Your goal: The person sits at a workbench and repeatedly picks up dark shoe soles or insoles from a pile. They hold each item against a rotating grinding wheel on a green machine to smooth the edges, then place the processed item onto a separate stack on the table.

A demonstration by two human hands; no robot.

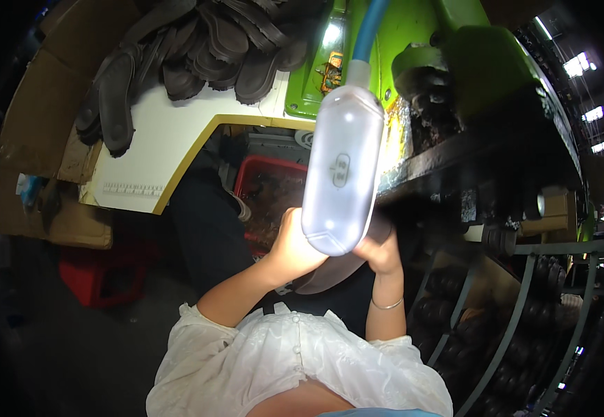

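Note:
My left hand [295,244] and my right hand [383,251] are close together above my lap, both closed on a dark brown shoe sole [333,274]. A pale, glowing work lamp [345,149] hangs in front and hides the middle of the sole and most of my left fingers. The sole's lower end shows beneath the lamp, toward my body. Its other end, dark and slightly blurred, rises beside my right hand. Further off on the left, several similar brown soles [225,42] lie heaped on the white tabletop [176,125].
A green machine [413,28] with a dark, greasy arm [482,160] stands ahead and to the right. Under the table edge is a red bin [250,170] with brown scraps. A red stool-like object [100,278] sits on the left floor. A rack [510,326] of dark items is at right.

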